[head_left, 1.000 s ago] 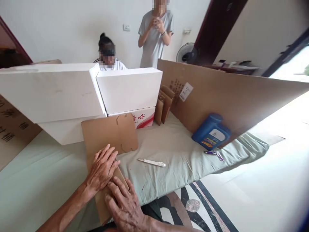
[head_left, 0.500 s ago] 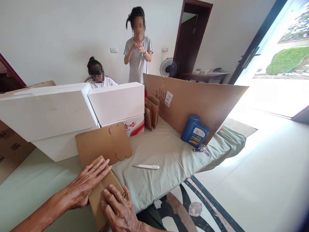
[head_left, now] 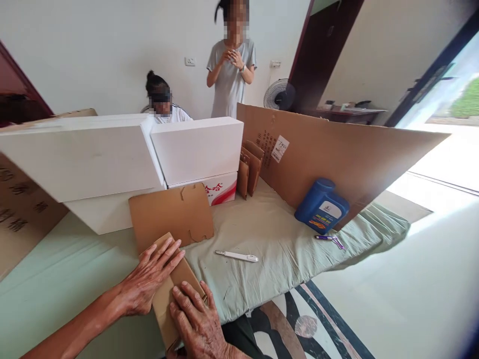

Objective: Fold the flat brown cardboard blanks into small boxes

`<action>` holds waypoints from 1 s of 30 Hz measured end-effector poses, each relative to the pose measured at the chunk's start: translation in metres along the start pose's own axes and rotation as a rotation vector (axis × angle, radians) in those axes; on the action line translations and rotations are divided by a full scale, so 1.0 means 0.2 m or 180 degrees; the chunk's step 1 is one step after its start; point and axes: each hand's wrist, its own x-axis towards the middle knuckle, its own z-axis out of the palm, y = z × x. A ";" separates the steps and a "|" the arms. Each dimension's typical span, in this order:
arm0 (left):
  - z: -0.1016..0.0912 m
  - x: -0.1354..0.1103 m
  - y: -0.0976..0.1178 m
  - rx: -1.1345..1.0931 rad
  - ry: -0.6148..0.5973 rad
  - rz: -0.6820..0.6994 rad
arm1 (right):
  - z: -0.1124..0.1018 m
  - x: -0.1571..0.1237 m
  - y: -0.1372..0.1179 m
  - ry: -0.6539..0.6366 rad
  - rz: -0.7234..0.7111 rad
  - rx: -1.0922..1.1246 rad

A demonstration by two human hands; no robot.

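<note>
My left hand (head_left: 147, 279) lies flat with fingers stretched out on a folded brown cardboard piece (head_left: 175, 281) at the near edge of the cloth-covered table (head_left: 262, 234). My right hand (head_left: 198, 324) presses flat on the near end of the same piece, fingers spread. The cardboard's far part (head_left: 170, 212) stands up against white boxes (head_left: 112, 159). A white pen-like tool (head_left: 236, 256) lies on the cloth just right of my hands.
A blue jug (head_left: 322, 205) leans on a big cardboard sheet (head_left: 337, 149) at the right, a purple pen (head_left: 329, 239) by it. Small folded cartons (head_left: 250, 167) stand at the back. One person sits behind the boxes (head_left: 162, 102), another stands (head_left: 232, 70).
My left hand has slid a little along the cardboard, fingers still flat. The view has swung about; both hands stay pressed on the folded piece.
</note>
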 end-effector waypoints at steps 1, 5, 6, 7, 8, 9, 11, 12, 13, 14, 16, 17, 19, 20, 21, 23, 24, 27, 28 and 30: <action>-0.04 0.00 0.01 0.0003 -0.0131 -0.0009 | -0.01 -0.01 0.01 -0.0236 0.0034 0.0131; -0.15 -0.01 0.07 -0.0039 -0.0277 0.0191 | -0.04 0.00 0.00 -0.0668 0.0229 0.0478; -0.16 -0.02 0.08 -0.0060 -0.0252 0.0257 | -0.05 0.00 -0.01 -0.0630 0.0272 0.0499; -0.16 -0.03 0.09 -0.0081 -0.0221 0.0291 | -0.06 -0.01 -0.02 -0.0548 0.0320 0.0502; -0.16 -0.04 0.10 -0.0107 -0.0201 0.0303 | -0.07 -0.02 -0.03 -0.0439 0.0378 0.0496; -0.16 -0.05 0.11 -0.0136 -0.0194 0.0283 | -0.08 -0.03 -0.04 -0.0328 0.0455 0.0487; -0.16 -0.07 0.11 -0.0217 -0.0193 0.0199 | -0.11 -0.07 -0.04 -0.0170 0.0721 0.0502; -0.17 -0.09 0.11 -0.0276 -0.0163 0.0144 | -0.12 -0.09 -0.03 -0.0146 0.0914 0.0546; -0.19 -0.11 0.11 -0.0339 -0.0115 0.0082 | -0.14 -0.11 -0.02 -0.0150 0.1108 0.0618; -0.22 -0.13 0.12 -0.0397 -0.0059 0.0014 | -0.16 -0.13 -0.01 -0.0175 0.1284 0.0710; -0.30 -0.17 0.13 -0.0513 0.0043 -0.0079 | -0.19 -0.14 0.03 -0.0215 0.1547 0.0942; -0.35 -0.19 0.14 -0.0569 0.0082 -0.0101 | -0.21 -0.13 0.05 -0.0231 0.1639 0.1073; -0.43 -0.23 0.16 -0.0667 0.0194 -0.0092 | -0.26 -0.10 0.07 -0.0252 0.1801 0.1331; -0.47 -0.24 0.17 -0.0701 0.0268 -0.0092 | -0.29 -0.08 0.09 -0.0257 0.1869 0.1438; -0.50 -0.25 0.19 -0.0728 0.0331 -0.0093 | -0.31 -0.06 0.09 -0.0255 0.1911 0.1521; -0.54 -0.26 0.21 -0.0767 0.0444 -0.0080 | -0.37 -0.02 0.11 -0.0236 0.1903 0.1637; -0.56 -0.26 0.22 -0.0787 0.0508 -0.0036 | -0.40 -0.01 0.13 -0.0205 0.1878 0.1679; -0.60 -0.25 0.20 -0.0905 0.0833 0.0127 | -0.49 0.00 0.18 -0.0041 0.1843 0.1787; -0.61 -0.25 0.17 -0.1001 0.1018 0.0080 | -0.53 0.00 0.21 0.0031 0.1874 0.1812; -0.61 -0.26 0.09 -0.1344 0.1490 -0.0315 | -0.60 0.01 0.27 0.0204 0.2010 0.1869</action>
